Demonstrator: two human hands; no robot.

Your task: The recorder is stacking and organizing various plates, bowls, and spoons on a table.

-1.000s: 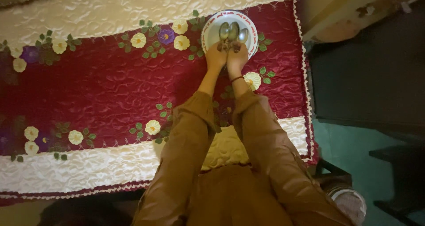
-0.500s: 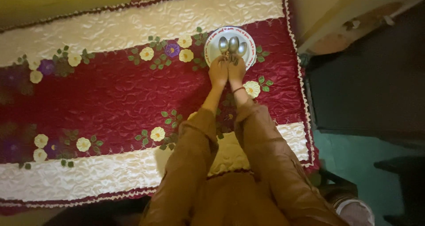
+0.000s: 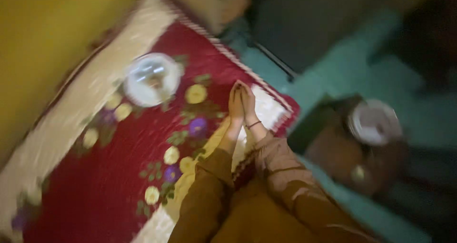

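My left hand (image 3: 235,105) and my right hand (image 3: 248,104) are pressed flat together, palm to palm, fingers straight, above the red floral quilt (image 3: 95,186). Neither holds anything. A thin band circles my right wrist. Brown sleeves cover both arms. A white round plate (image 3: 152,78) lies on the quilt, up and to the left of the hands and apart from them. Blur hides what lies on it.
The quilt has cream borders and yellow and purple flowers. A yellow surface (image 3: 43,43) runs along the upper left. To the right is teal floor (image 3: 333,86), with a dark box and a round white lid (image 3: 373,121) on a brown object.
Both hands have let go of the plate and drawn back, joined palm to palm. The view has swung and tilted, so the plate now sits at the upper left.
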